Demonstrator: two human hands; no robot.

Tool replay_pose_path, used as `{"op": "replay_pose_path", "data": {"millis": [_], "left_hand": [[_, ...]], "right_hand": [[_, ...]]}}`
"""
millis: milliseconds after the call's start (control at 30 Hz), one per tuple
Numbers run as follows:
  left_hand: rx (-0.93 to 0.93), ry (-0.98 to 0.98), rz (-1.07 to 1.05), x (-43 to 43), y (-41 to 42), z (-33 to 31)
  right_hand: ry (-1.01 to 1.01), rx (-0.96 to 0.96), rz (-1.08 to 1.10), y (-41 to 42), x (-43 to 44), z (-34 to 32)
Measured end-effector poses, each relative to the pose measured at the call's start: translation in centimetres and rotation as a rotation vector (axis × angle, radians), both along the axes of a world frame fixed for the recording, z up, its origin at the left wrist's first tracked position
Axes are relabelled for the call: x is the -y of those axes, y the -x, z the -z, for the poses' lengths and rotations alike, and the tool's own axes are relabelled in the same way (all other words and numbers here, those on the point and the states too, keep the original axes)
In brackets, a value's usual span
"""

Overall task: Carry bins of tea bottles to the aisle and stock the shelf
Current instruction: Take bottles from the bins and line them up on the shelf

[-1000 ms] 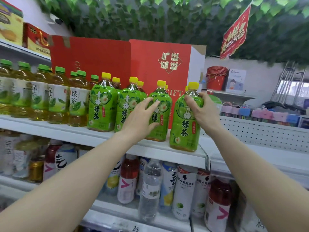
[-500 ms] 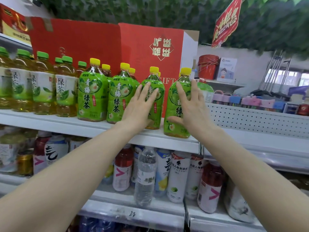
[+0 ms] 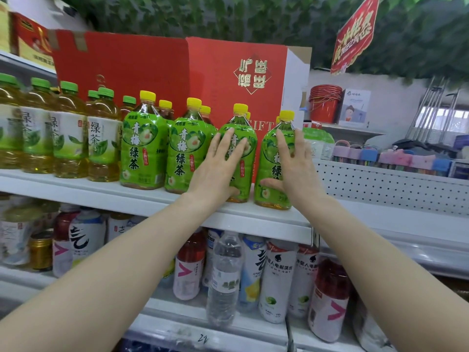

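Observation:
Several green-labelled tea bottles with yellow caps stand in a row on the white upper shelf (image 3: 253, 219). My left hand (image 3: 218, 168) lies flat with straight fingers against the front of the third bottle (image 3: 247, 133). My right hand (image 3: 294, 163) presses flat on the rightmost bottle (image 3: 269, 179), thumb spread low across its label. Two more of these bottles (image 3: 142, 151) stand untouched to the left. No bin is in view.
Paler tea bottles with green caps (image 3: 68, 133) fill the shelf's left end. Red gift boxes (image 3: 236, 80) stand behind the row. The lower shelf holds mixed drink bottles (image 3: 276, 280). A perforated white panel (image 3: 385, 189) and stacked red buckets (image 3: 324, 102) are to the right.
My right hand went from gripping the rightmost bottle to lying flat against its front. My left hand stayed on the third bottle. The view moved slightly closer.

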State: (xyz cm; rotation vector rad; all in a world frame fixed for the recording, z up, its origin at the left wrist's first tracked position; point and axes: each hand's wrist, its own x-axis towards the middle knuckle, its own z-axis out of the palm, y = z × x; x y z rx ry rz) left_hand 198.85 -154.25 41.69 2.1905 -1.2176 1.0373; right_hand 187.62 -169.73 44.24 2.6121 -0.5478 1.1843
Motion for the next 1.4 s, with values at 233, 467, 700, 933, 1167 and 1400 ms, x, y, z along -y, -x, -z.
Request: {"op": "replay_pose_path", "data": {"millis": [233,467,700,933,1167,1400], "left_hand": [[0.018,-0.015,-0.010,-0.2,0.2,0.1],[0.040,-0.064,-0.020,-2.2,0.6,0.2],[0.057,-0.046,0.098,-7.4,1.4,2.8],[0.117,-0.086,0.199,-14.0,2.5,8.4],[0.150,-0.217,0.246,-18.8,3.0,17.6],[-0.061,-0.345,0.288,-22.3,3.9,30.6]], "right_hand": [[0.015,-0.013,0.009,0.4,-0.1,0.2],[0.076,-0.098,0.081,2.1,-1.4,-0.2],[0.267,-0.211,0.156,5.7,-6.3,2.5],[0.324,-0.242,0.132,9.5,-12.1,8.9],[0.318,-0.324,0.139,12.4,-16.6,18.5],[0.163,-0.487,0.055,13.7,-20.0,31.3]]}}
